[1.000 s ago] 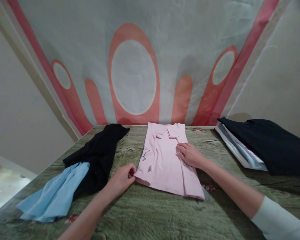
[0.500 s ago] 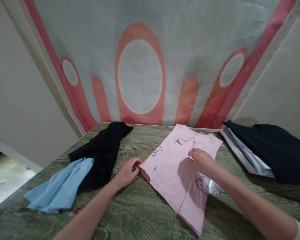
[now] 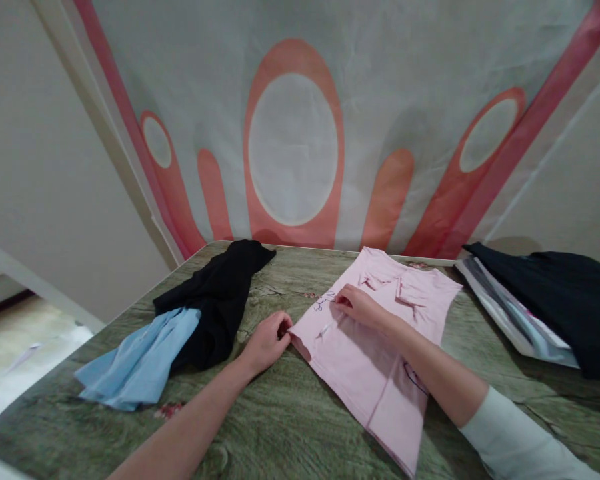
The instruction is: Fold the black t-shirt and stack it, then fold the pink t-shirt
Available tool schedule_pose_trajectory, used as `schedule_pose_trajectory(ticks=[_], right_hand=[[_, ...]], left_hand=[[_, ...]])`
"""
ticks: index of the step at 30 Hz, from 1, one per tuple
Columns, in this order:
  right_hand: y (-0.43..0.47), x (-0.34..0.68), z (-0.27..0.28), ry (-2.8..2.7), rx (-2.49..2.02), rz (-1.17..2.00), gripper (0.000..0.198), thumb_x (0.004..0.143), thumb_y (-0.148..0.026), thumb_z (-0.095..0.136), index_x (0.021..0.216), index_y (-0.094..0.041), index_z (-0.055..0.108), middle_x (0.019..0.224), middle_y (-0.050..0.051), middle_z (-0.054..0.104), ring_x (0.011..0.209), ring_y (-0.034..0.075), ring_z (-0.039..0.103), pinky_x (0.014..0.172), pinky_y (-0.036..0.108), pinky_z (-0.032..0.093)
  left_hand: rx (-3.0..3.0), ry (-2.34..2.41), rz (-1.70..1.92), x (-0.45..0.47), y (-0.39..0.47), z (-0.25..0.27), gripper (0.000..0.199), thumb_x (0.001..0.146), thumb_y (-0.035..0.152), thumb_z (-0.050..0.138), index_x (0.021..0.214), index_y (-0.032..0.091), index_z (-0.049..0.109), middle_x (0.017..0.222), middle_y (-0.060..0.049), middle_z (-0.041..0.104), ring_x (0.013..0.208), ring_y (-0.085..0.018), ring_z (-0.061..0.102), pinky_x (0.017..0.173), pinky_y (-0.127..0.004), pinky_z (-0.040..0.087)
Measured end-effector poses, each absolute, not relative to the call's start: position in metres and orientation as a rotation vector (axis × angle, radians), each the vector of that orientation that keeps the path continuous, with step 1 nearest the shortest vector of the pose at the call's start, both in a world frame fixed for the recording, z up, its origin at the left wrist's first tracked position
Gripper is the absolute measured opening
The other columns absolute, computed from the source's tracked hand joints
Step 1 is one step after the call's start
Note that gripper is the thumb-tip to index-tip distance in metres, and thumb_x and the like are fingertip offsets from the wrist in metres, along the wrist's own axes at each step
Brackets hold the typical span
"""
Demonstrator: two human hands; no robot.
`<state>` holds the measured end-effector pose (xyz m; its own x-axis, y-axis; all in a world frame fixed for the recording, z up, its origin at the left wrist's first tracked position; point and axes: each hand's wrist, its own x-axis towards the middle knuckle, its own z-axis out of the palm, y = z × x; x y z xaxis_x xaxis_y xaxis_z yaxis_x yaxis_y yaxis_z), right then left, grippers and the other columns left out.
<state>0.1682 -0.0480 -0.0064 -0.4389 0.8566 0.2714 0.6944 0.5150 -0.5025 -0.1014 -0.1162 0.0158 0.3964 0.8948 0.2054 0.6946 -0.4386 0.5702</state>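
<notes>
A pink shirt (image 3: 353, 357) with dark line drawings printed on it lies on the table, its lower part folded over along one side and its upper part creased. My left hand (image 3: 270, 341) is closed in a pinch on the shirt's left corner, where the hem lifts slightly. Above the shirt, my right hand (image 3: 360, 307) hangs near the printed drawing, fingers curled in; no fabric is seen drawn up by them. The right forearm covers part of the shirt and of the lower print.
A black garment (image 3: 217, 300) and a light blue one (image 3: 140, 363) lie bunched on the left of the wood-patterned table (image 3: 265, 430). At the right, a dark garment (image 3: 545, 287) rests on a stack of folded clothes (image 3: 520, 327). A patterned wall sheet (image 3: 370, 87) rises behind.
My right hand has moved left across the shirt, from the folded part to the print. My left hand keeps its pinch on the corner. The view has shifted slightly left.
</notes>
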Motion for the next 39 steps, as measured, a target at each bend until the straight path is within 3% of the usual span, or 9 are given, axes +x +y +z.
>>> schedule_pose_trajectory(ticks=[19,28,39], right_hand=[[-0.053,0.175,-0.019,-2.128,-1.101,0.451,0.007,0.085,-0.017,0.045,0.08,-0.018,0.049,0.086,0.005,0.05,0.08,0.016,0.046,0.073,0.029,0.038],[-0.058,0.178,-0.009,-2.294,-0.992,0.41,0.007,0.075,-0.012,0.052,0.073,-0.018,0.053,0.08,0.005,0.054,0.081,0.017,0.048,0.076,0.031,0.037],[-0.057,0.181,-0.006,-2.293,-0.969,0.401,0.011,0.068,-0.008,0.054,0.075,-0.018,0.056,0.081,0.004,0.053,0.075,0.015,0.047,0.068,0.027,0.037]], left_hand=[[2.282,1.682,0.57,-0.093,-0.116,0.011,0.013,0.07,0.011,0.05,0.079,0.02,0.048,0.069,0.003,0.052,0.066,-0.015,0.05,0.059,-0.024,0.032],[2.433,1.399,0.638,-0.096,-0.119,0.016,0.02,0.07,0.005,0.044,0.083,0.019,0.05,0.088,-0.002,0.051,0.085,-0.017,0.049,0.075,-0.028,0.038],[2.418,1.486,0.689,-0.098,-0.115,0.006,0.02,0.066,0.003,0.044,0.077,0.02,0.045,0.08,0.0,0.048,0.074,-0.015,0.046,0.063,-0.025,0.035]])
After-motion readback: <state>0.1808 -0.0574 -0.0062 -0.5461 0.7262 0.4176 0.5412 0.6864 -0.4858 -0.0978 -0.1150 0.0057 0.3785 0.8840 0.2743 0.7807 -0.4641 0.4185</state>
